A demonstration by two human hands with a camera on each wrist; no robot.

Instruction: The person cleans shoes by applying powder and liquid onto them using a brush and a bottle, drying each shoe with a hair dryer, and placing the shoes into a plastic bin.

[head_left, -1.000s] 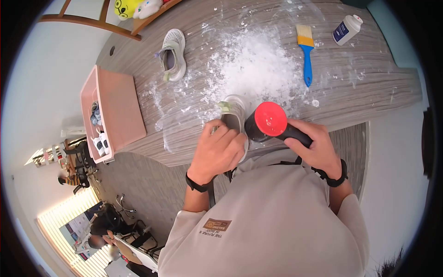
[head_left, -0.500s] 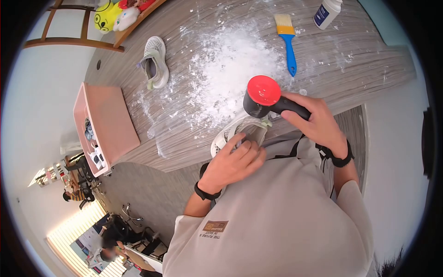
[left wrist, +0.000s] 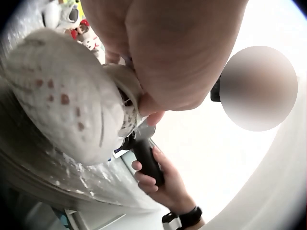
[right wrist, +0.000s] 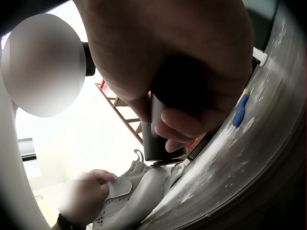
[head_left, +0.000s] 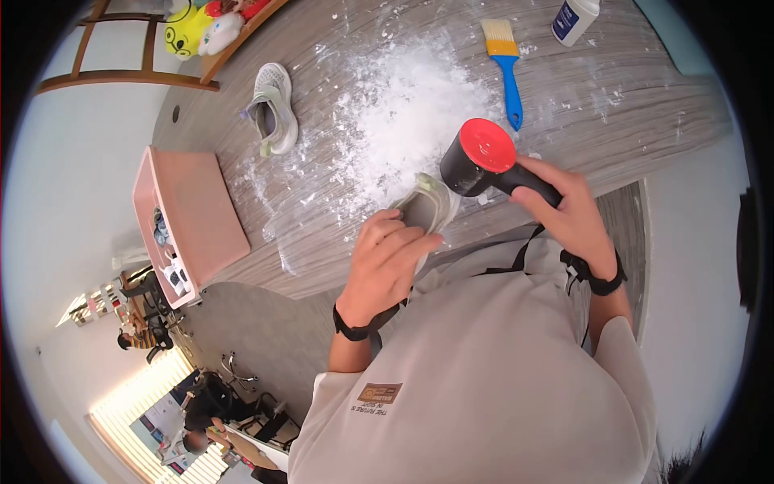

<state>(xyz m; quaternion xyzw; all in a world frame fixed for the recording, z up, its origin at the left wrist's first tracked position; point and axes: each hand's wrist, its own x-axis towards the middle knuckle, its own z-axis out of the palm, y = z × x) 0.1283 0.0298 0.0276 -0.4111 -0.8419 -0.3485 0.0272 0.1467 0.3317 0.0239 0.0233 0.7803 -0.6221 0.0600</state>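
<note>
My left hand [head_left: 385, 262] grips a pale sneaker [head_left: 443, 208] at its collar, near the table's front edge. The green heel tab points away from me, and my fingers cover much of the shoe. In the left wrist view, the pale toe of the sneaker [left wrist: 62, 96] bears several brownish marks. My right hand [head_left: 571, 214] holds the dark handle of a hair-dryer-shaped tool [head_left: 484, 149], a black barrel with a red round end. Its barrel stands right beside the sneaker's heel. In the right wrist view the black barrel [right wrist: 156, 139] overlaps the shoe's edge.
White powder [head_left: 411, 105] is spread over the table. Beyond it lie a blue-handled brush [head_left: 508, 77] and a white bottle [head_left: 576, 20]. A second sneaker [head_left: 274, 109] stands at left, near a pink bin [head_left: 201, 202] containing shoes. A person [head_left: 205, 419] is in the background.
The sneaker in my left hand swung its heel to the right, then turned back so the heel points away again. My right hand moved the tool away from me, then slightly rightward.
</note>
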